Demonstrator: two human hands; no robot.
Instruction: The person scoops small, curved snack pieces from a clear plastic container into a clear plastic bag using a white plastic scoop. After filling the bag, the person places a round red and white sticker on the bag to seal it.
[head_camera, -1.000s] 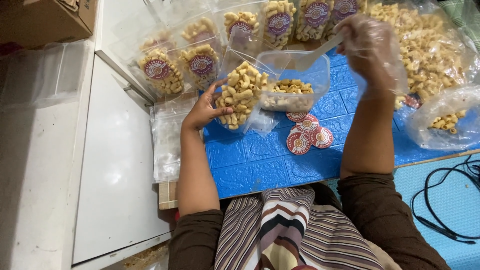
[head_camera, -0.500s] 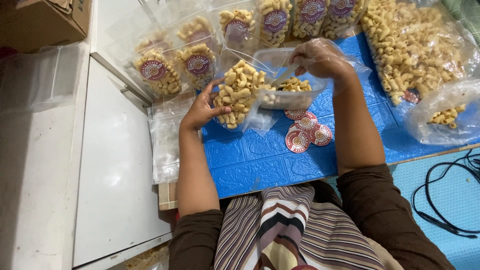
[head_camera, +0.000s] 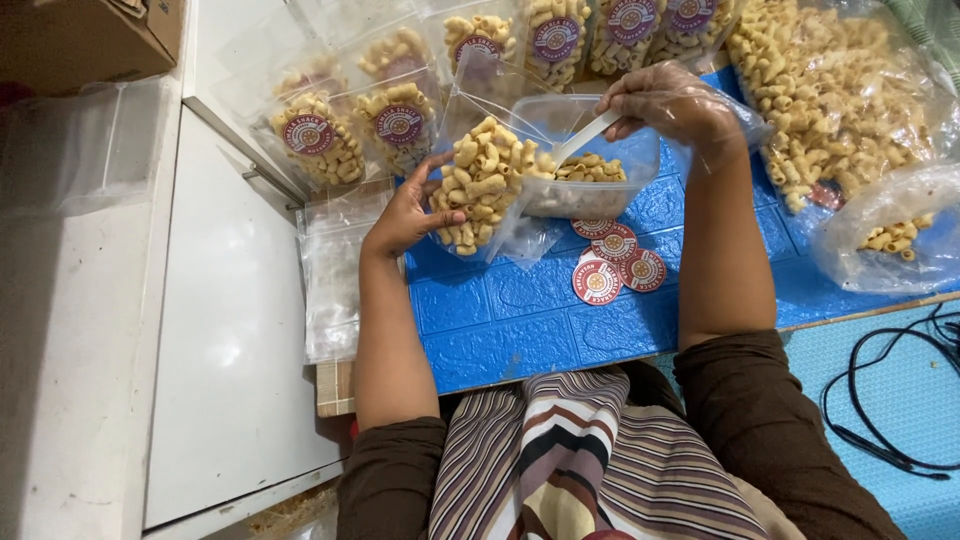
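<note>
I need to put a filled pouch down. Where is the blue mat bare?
Bare blue mat lies near the person, between the empty bags and round stickers. Behind, sealed pouches, the tub and loose snack bags crowd it.

Landmark is the plastic tub (head_camera: 600, 165) on your mat (head_camera: 520, 320). Just left of the tub, touching it: the open pouch (head_camera: 480, 185), with your left hand (head_camera: 405, 215) on the pouch's left side. Your right hand (head_camera: 665, 105) sits over the tub's right rim, holding a scoop (head_camera: 585, 135) that angles down into the tub. Nearer you than the tub, just beside it: the round stickers (head_camera: 615, 270), overlapping. Behind and left of the tub: the row of filled pouches (head_camera: 400, 120). Right of the tub: the big bulk bag (head_camera: 840, 100). Further left of the tub, past the pouch: the stack of empty bags (head_camera: 335, 270). Far right and nearer you: cables (head_camera: 890, 400).
</note>
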